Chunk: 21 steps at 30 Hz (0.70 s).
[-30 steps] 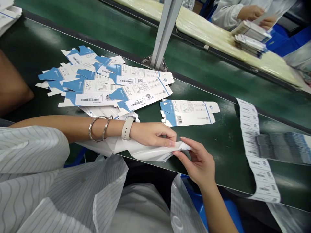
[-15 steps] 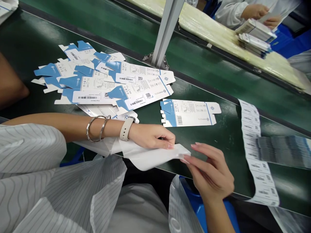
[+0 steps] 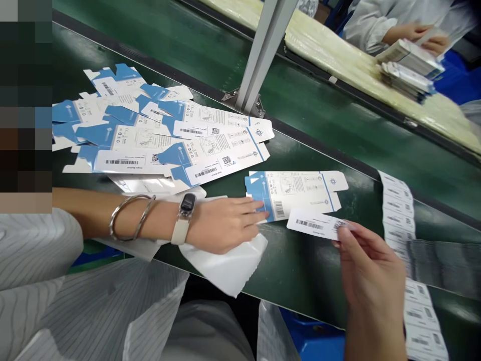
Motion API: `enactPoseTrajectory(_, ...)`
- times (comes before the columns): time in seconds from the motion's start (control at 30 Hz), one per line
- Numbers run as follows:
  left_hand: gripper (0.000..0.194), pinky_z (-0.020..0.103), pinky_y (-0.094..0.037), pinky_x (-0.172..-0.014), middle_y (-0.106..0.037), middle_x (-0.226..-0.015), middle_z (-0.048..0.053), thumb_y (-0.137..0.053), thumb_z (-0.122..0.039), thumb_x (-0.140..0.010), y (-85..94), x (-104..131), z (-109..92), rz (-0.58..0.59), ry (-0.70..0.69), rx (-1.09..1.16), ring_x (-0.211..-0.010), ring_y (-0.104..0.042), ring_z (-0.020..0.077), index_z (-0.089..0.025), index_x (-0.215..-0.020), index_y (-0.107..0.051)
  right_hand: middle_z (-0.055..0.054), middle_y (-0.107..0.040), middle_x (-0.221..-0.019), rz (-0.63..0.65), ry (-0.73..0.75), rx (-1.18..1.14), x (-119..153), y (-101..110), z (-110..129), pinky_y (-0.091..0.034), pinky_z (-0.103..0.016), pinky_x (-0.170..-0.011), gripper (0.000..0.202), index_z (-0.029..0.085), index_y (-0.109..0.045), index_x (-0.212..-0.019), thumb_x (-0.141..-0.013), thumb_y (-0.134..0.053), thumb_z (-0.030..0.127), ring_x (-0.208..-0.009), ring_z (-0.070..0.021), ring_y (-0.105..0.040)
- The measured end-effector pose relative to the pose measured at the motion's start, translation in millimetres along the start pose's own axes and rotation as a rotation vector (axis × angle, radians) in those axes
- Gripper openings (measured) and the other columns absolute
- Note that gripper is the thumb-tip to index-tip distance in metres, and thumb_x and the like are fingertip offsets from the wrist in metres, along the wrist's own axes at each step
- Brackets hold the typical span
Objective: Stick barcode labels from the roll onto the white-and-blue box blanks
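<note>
By the flat blue-and-white cardboard carton (image 3: 296, 194), my right hand (image 3: 370, 268) pinches a white rectangular paper label (image 3: 312, 224), likely flimsy, best edge-held; my left hand (image 3: 221, 224) lies outstretched.

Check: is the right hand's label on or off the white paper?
Off: green surface shows between the label and the white paper.

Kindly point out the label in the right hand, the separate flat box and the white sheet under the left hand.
Label (image 3: 312, 224): head view, on its white printed face.
Separate flat box (image 3: 296, 192): head view, on its printed middle.
White sheet (image 3: 230, 265): head view, on its uncovered part.
</note>
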State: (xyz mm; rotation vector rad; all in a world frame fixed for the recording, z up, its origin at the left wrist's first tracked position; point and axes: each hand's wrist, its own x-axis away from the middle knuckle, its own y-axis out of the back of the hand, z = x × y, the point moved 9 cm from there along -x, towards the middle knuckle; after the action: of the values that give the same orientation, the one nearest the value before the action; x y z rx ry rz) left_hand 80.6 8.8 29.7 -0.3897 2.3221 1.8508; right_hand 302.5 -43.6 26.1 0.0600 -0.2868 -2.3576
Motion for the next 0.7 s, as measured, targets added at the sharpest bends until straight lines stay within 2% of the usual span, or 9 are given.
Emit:
enactPoseTrajectory(0.07, 0.023, 0.04, -0.037, -0.106, -0.053, -0.128, 0.014, -0.044, -0.015, -0.088, -1.6, 2, -8, 0.007, -0.02, 0.032, -0.124, -0.046, 0.0269, -0.011, -0.091, -0.067, -0.004, -0.067, -0.08, 0.035, -0.008, 0.038, -3, -9, -12, -0.051, -0.026, -0.053, 0.028, 0.019, -0.071, -0.086, -0.06, -0.079, 0.028, -0.061, -0.0112, -0.056)
enactPoseTrajectory(0.2, 0.023, 0.037, -0.039, -0.106, -0.054, -0.128, 0.011, -0.046, -0.013, -0.087, 2.9, 5, -15, 0.01, -0.017, 0.112, -0.121, -0.049, 0.025, -0.013, -0.089, -0.068, -0.005, -0.067, -0.084, 0.095, -0.002, 0.143, 0, -3, -26, -0.052, -0.026, -0.053, 0.029, 0.02, -0.071, -0.089, -0.062, -0.078, 0.028, -0.062, -0.0123, -0.058)
enactPoseTrajectory(0.33, 0.024, 0.037, -0.042, -0.104, -0.058, -0.124, 0.01, -0.045, -0.012, -0.086, 6.9, 5, -16, 0.031, -0.067, 0.166, -0.118, -0.052, 0.0254, -0.015, -0.087, -0.069, -0.003, -0.066, -0.078, 0.06, 0.061, 0.23, 1, 6, -18, -0.052, -0.026, -0.052, 0.035, 0.022, -0.071, -0.094, -0.061, -0.079, 0.028, -0.061, -0.0123, -0.058)
enactPoseTrajectory(0.43, 0.025, 0.038, -0.042, -0.104, -0.061, -0.119, 0.01, -0.044, -0.011, -0.085, 4.4, 6, -18, 0.098, -0.137, 0.226, -0.117, -0.053, 0.0261, -0.015, -0.082, -0.069, 0.001, -0.064, -0.072, 0.12, 0.092, 0.257, 1, 0, -9, -0.051, -0.024, -0.051, 0.042, 0.023, -0.069, -0.099, -0.059, -0.08, 0.028, -0.057, -0.0104, -0.055)
enactPoseTrajectory(0.57, 0.03, 0.036, -0.04, -0.107, -0.063, -0.116, 0.005, -0.041, -0.012, -0.086, 2.0, 6, -13, 0.153, -0.137, 0.311, -0.119, -0.051, 0.0224, -0.02, -0.08, -0.069, 0.001, -0.064, -0.071, 0.221, 0.011, 0.282, 4, -8, -19, -0.049, -0.022, -0.052, 0.038, 0.025, -0.07, -0.097, -0.06, -0.079, 0.027, -0.058, -0.0089, -0.055)
enactPoseTrajectory(0.67, 0.03, 0.032, -0.042, -0.104, -0.065, -0.112, 0.003, -0.04, -0.013, -0.085, 0.5, 5, -11, 0.181, -0.146, 0.376, -0.115, -0.053, 0.0194, -0.022, -0.078, -0.068, 0.002, -0.063, -0.069, 0.172, -0.043, 0.27, 5, -2, -29, -0.048, -0.022, -0.051, 0.037, 0.025, -0.07, -0.095, -0.06, -0.08, 0.027, -0.056, -0.0083, -0.054)
enactPoseTrajectory(0.7, 0.029, 0.029, -0.044, -0.101, -0.067, -0.107, 0.001, -0.042, -0.014, -0.084, 1.8, 4, -5, 0.154, -0.092, 0.408, -0.111, -0.056, 0.0175, -0.024, -0.075, -0.067, 0.002, -0.063, -0.068, 0.153, -0.054, 0.259, 5, 0, -31, -0.047, -0.022, -0.051, 0.037, 0.025, -0.07, -0.095, -0.06, -0.08, 0.026, -0.056, -0.0078, -0.054)
